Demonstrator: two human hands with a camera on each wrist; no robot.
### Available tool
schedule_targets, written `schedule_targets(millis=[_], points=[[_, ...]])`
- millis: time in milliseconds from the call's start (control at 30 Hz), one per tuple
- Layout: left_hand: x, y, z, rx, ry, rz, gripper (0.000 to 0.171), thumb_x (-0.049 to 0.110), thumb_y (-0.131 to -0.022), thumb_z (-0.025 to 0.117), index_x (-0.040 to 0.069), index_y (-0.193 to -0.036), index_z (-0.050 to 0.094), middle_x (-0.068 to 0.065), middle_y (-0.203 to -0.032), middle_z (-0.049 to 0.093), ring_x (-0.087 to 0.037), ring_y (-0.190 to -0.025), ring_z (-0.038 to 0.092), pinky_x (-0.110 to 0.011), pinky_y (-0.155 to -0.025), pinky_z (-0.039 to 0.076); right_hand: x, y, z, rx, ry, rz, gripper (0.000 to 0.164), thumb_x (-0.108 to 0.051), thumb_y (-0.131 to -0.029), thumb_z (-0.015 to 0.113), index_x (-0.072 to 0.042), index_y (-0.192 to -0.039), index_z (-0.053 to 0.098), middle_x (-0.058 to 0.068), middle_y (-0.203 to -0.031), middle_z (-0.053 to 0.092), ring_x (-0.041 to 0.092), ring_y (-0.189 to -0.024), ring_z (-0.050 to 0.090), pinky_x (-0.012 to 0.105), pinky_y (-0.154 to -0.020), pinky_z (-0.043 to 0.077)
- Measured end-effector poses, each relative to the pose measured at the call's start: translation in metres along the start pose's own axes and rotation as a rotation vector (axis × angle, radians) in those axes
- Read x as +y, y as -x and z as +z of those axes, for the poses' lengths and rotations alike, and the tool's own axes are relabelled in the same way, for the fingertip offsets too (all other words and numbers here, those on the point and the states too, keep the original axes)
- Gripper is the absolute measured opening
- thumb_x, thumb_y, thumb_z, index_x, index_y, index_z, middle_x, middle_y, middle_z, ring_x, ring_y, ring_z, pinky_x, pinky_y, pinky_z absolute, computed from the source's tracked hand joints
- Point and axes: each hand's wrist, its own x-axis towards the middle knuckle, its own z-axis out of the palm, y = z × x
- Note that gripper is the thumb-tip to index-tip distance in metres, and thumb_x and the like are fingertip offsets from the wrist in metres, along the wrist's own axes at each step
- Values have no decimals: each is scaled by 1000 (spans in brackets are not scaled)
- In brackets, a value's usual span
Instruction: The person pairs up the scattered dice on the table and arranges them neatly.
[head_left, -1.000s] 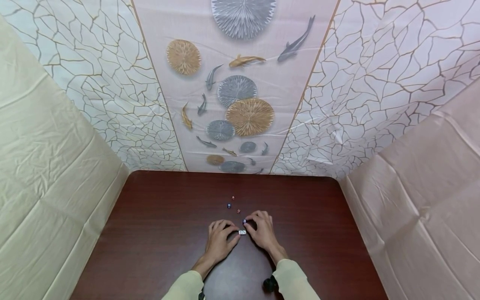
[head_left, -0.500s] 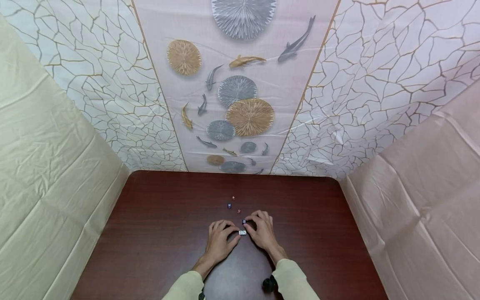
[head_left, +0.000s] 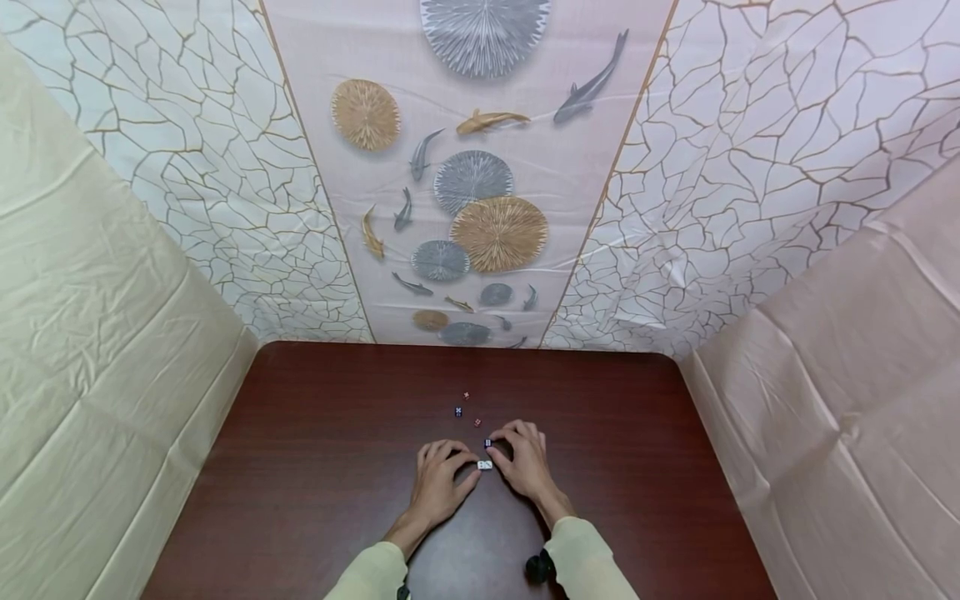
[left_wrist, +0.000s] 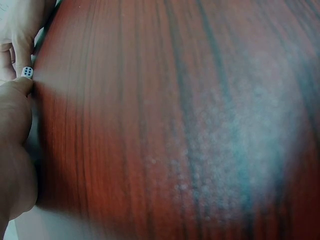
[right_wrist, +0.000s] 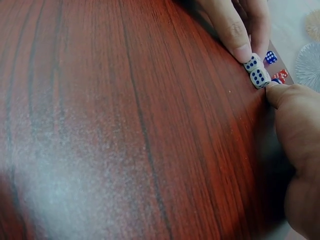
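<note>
Two white dice with dark pips (head_left: 485,465) sit side by side on the table, a pair that also shows as white dice (right_wrist: 259,78) in the right wrist view. My left hand (head_left: 437,481) pinches the left-hand white die between thumb and index finger. My right hand (head_left: 522,462) pinches a blue die (head_left: 487,443) between thumb and index finger, just beyond the white pair. In the left wrist view one white die (left_wrist: 27,72) shows by the fingertips. Most of the held blue die is hidden behind the thumb in the right wrist view.
Beyond the hands lie a near red die (head_left: 477,422), another blue die (head_left: 458,412) and a farther red die (head_left: 467,396). The dark reddish wooden table (head_left: 322,433) meets a patterned cloth (head_left: 480,283) at its far edge, with plain cloth walls on both sides.
</note>
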Motion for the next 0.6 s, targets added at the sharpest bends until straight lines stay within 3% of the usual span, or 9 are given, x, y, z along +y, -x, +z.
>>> schedule_targets(millis=[400, 600], points=[[2, -1, 0, 36, -44, 29, 21, 26, -91, 96, 22, -110, 86, 1, -116, 76, -28, -118, 68, -58, -109, 41, -1, 1, -1, -8, -1, 5, 17, -21, -98, 89, -14, -113, 85, 7, -117, 72, 31, -118, 61, 52, -100, 40], [1, 0, 0, 15, -13, 14, 22, 24, -92, 95, 21, -112, 86, 0, -117, 76, -31, -119, 68, -60, -111, 40, 0, 1, -1, -5, 1, 6, 16, -21, -98, 89, -14, -112, 85, 7, -117, 72, 31, -118, 61, 52, -100, 40]])
